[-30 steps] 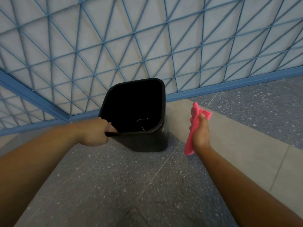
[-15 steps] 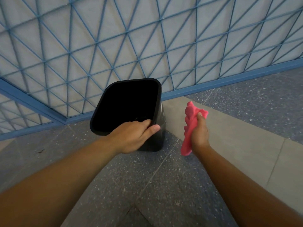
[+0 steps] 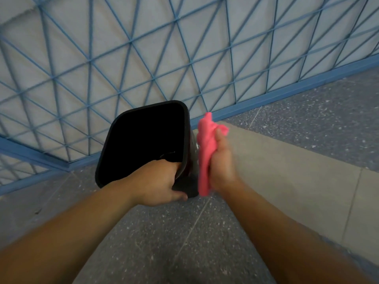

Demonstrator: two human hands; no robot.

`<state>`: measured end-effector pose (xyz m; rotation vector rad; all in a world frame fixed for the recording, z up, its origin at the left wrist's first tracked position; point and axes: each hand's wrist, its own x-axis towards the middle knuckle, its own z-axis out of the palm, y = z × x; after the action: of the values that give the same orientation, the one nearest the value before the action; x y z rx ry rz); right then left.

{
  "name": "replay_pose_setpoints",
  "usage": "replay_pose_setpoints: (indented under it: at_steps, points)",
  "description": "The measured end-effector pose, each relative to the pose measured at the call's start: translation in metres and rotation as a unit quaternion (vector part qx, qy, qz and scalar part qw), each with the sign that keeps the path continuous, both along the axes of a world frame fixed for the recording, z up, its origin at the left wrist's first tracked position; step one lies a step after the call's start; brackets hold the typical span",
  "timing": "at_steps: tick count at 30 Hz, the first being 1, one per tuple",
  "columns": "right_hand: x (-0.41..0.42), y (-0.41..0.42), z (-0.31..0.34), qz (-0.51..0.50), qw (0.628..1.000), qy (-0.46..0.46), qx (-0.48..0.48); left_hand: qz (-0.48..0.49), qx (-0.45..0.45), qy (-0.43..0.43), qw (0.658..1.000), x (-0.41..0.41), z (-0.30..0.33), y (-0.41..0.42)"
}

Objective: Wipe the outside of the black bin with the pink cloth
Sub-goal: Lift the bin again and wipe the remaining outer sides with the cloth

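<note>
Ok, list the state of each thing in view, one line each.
Black plastic bin: open-topped, no lid, tilted, gripped at its near rim.
Pink cloth: bunched, held against the bin's right outer wall.
Left hand: grips the bin's rim, fingers inside, thumb outside.
Right hand: grips the cloth.

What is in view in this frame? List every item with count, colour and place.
bin: one, black, on the floor by the wall, tilted, open top toward the camera.
cloth: one, pink, bunched, at the bin's right side.
wall: one, pale with a blue lattice of lines, behind the bin.
floor: grey speckled, with a lighter strip on the right.
left hand: one, grips the bin's near rim.
right hand: one, holds the cloth.
</note>
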<state>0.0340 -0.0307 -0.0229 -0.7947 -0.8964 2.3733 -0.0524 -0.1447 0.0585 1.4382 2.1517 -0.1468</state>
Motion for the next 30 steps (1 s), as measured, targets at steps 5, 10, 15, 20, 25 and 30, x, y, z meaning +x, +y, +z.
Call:
replay_pose_setpoints:
  at_steps: [5, 10, 15, 20, 25, 30]
  points:
    - [-0.035, -0.002, 0.01, 0.075, 0.991, 0.091, 0.068, 0.004, 0.038, 0.012, 0.999, -0.002, -0.008, 0.011]
    - [-0.037, -0.011, 0.0, 0.044, 0.996, 0.033, 0.066, -0.011, 0.04, 0.021, 0.999, -0.002, -0.009, 0.014]
    - [-0.049, 0.007, -0.001, 0.051, 0.997, 0.01, 0.065, -0.015, 0.043, 0.019, 0.999, -0.001, -0.005, 0.019]
    - [-0.044, -0.005, -0.005, 0.036, 0.998, -0.007, 0.043, 0.001, 0.029, 0.03, 0.999, -0.007, -0.009, 0.016]
    - [-0.055, 0.004, -0.004, 0.048, 0.997, -0.009, 0.056, 0.002, 0.037, 0.033, 0.999, -0.009, -0.007, 0.021]
    - [-0.036, -0.007, -0.009, 0.061, 0.992, -0.068, 0.082, -0.014, 0.058, 0.007, 0.998, -0.007, -0.002, 0.018]
